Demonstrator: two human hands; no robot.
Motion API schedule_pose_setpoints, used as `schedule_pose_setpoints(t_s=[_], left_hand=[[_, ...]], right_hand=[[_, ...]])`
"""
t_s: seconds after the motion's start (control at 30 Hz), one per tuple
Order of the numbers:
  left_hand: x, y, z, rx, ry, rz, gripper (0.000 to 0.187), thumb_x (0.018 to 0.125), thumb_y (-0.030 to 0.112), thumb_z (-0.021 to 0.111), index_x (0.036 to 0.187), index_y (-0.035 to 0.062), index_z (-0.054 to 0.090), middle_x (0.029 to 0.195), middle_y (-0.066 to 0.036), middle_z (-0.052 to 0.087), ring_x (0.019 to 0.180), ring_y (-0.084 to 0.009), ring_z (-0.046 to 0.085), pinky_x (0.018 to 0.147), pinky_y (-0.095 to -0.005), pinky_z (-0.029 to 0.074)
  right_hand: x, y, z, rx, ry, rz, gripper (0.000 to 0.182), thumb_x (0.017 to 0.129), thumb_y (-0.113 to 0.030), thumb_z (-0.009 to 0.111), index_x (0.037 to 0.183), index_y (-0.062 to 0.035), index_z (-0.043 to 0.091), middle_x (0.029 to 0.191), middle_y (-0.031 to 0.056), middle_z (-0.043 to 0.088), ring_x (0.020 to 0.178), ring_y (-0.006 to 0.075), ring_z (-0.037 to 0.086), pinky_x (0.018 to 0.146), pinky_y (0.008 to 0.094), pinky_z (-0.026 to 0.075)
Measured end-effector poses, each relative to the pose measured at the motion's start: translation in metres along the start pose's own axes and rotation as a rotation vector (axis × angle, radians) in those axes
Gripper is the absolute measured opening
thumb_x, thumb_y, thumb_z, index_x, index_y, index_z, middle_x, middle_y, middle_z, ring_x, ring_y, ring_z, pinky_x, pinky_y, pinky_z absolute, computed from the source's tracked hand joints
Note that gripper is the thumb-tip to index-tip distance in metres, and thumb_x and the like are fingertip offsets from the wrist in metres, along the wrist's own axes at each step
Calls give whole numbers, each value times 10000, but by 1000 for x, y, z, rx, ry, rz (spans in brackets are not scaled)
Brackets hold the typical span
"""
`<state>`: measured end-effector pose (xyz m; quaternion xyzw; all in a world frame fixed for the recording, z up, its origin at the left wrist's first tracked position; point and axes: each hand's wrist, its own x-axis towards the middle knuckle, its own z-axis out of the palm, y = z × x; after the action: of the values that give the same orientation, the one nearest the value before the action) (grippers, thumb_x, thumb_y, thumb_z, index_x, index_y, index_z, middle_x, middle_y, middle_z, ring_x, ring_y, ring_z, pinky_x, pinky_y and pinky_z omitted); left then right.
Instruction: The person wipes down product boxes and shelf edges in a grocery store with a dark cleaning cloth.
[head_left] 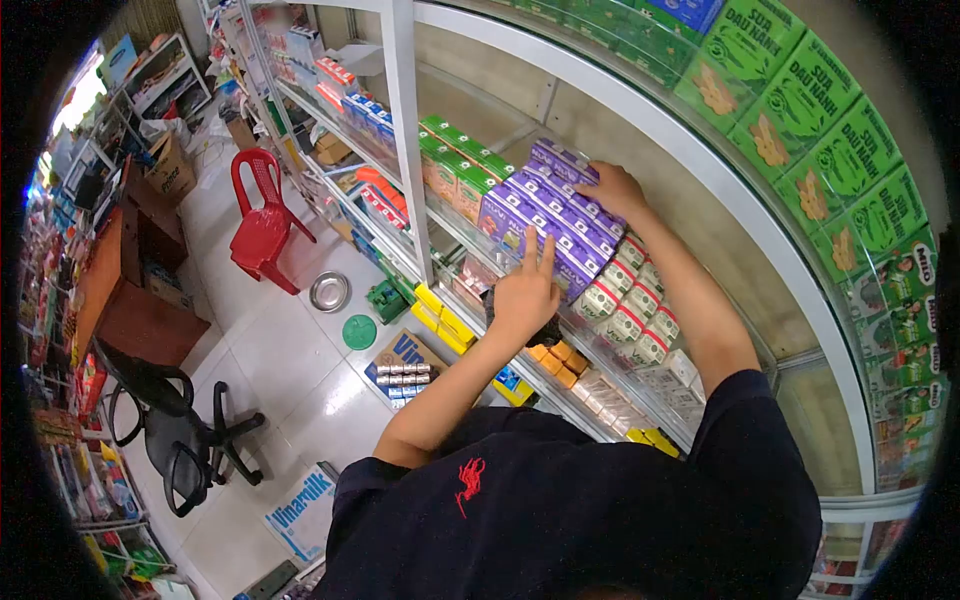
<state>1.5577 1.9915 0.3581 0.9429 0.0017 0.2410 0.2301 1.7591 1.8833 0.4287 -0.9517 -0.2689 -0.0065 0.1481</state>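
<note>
In the head view, your left hand (528, 295) has two fingers spread at the purple cartons (578, 228). Your right hand (612, 190) is at their far end, whether pinching I cannot tell; the white cartons (622, 322) stand beneath that forearm.

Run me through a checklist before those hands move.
1. Left hand at the purple cartons: ok, two fingers extended over them.
2. Right hand at the purple cartons: ok, at their far end.
3. White cartons clear of both hands: ok, beside the purple ones.
4. Green cartons clear of both hands: ok, on the other side.
5. Support under the purple cartons: cannot tell, hidden.
6. Floor uncluttered: not ok, a cardboard box sits there.
</note>
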Motion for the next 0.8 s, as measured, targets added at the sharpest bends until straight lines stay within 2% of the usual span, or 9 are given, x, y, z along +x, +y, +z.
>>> schedule_pose_setpoints(t_s=[0.03, 0.3, 0.4, 0.57, 0.63, 0.67, 0.7, 0.77, 0.8], left_hand=[[1, 1, 1, 22, -8, -7, 658, 649, 162, 573, 1259, 46, 356, 1299, -257, 294, 684, -269, 603, 536, -327, 502], [-1, 3, 1, -66, 7, -16, 697, 637, 177, 605, 1268, 57, 335, 1313, -248, 278, 684, -304, 601, 526, -344, 489], [0, 6, -3, -62, 5, -34, 647, 641, 146, 574, 1243, 24, 368, 1289, -268, 304, 625, -288, 599, 495, -332, 485], [-2, 5, -2, -105, -26, -57, 665, 662, 189, 558, 1272, 43, 339, 1325, -240, 263, 633, -311, 594, 526, -358, 487], [-3, 6, -6, -193, -47, -91, 662, 661, 188, 567, 1270, 49, 347, 1344, -208, 248, 640, -314, 591, 534, -355, 485], [-4, 5, -7, -266, -44, -106, 657, 657, 179, 575, 1264, 50, 359, 1354, -193, 238, 647, -313, 589, 541, -347, 484], [-5, 5, -7, -307, 29, -68, 637, 654, 156, 576, 1250, 45, 380, 1349, -184, 258, 680, -304, 588, 560, -334, 480], [-4, 3, -3, -361, 76, 19, 618, 650, 132, 576, 1236, 39, 401, 1344, -175, 279, 713, -294, 587, 578, -321, 475], [-4, 3, 2, -415, 180, 75, 558, 660, 97, 562, 1199, 31, 435, 1288, -164, 357, 732, -258, 580, 589, -303, 468]], right_hand=[[0, 5, 3, 5, -45, 29, 562, 679, -396, 631, 1113, -56, 521, 992, 153, 589, 934, 281, 562, 813, 378, 429], [-8, 13, 17, -4, 25, 7, 493, 765, -431, 516, 1069, -44, 518, 959, 173, 591, 884, 318, 569, 767, 402, 435], [-10, 16, 18, 94, -56, 73, 507, 790, -430, 469, 1084, -18, 508, 962, 183, 590, 890, 334, 565, 791, 403, 431], [-14, 26, 35, 290, 44, -58, 500, 805, -390, 478, 1109, 8, 477, 1031, 237, 541, 976, 355, 520, 845, 405, 394], [-31, 15, 25, 246, 28, -56, 507, 818, -362, 479, 1137, 31, 445, 1105, 255, 491, 1036, 355, 482, 880, 393, 374], [-43, 8, 16, 213, 35, -143, 508, 823, -360, 481, 1149, 27, 437, 1135, 250, 469, 1068, 349, 456, 895, 392, 363], [-56, 3, 10, 178, 40, -227, 509, 827, -357, 483, 1161, 24, 428, 1166, 246, 446, 1100, 343, 430, 909, 391, 352], [-85, 1, 16, 98, 110, -208, 527, 825, -358, 495, 1193, 8, 405, 1220, 222, 399, 1153, 324, 375, 938, 389, 326], [-99, -1, 13, 236, 87, -234, 540, 815, -353, 515, 1203, 4, 396, 1233, 210, 382, 1167, 316, 358, 952, 383, 314]])
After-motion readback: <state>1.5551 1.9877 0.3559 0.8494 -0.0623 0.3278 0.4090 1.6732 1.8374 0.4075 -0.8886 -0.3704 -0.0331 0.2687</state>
